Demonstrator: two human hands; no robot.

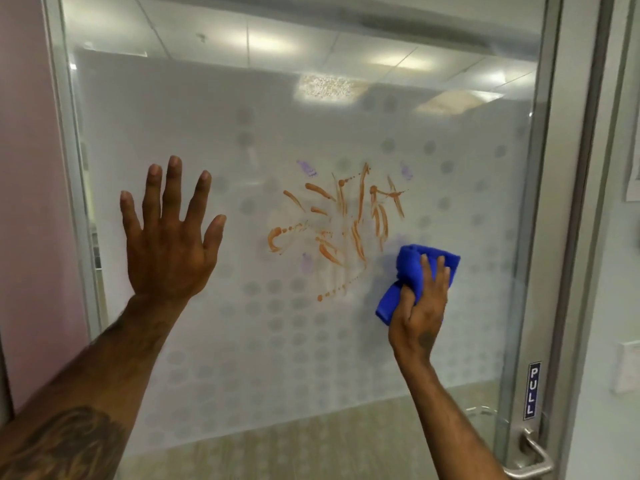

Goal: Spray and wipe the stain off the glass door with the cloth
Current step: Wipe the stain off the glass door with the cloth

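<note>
The single head-worn camera looked straight ahead, close up against the frosted glass door (242,323), both forearms reaching in from the bottom edge.

Both forearms are showing bare from the lower edge of the view up to the wrists, with no sleeve, watch or ring appearing on either. A large dark tattoo is covering the left forearm near the elbow, its pattern blurring at the corner of the view. The left hand (169,244) is showing short nails, and the right hand (420,306) is carrying a small dark round mark on its back.
</note>
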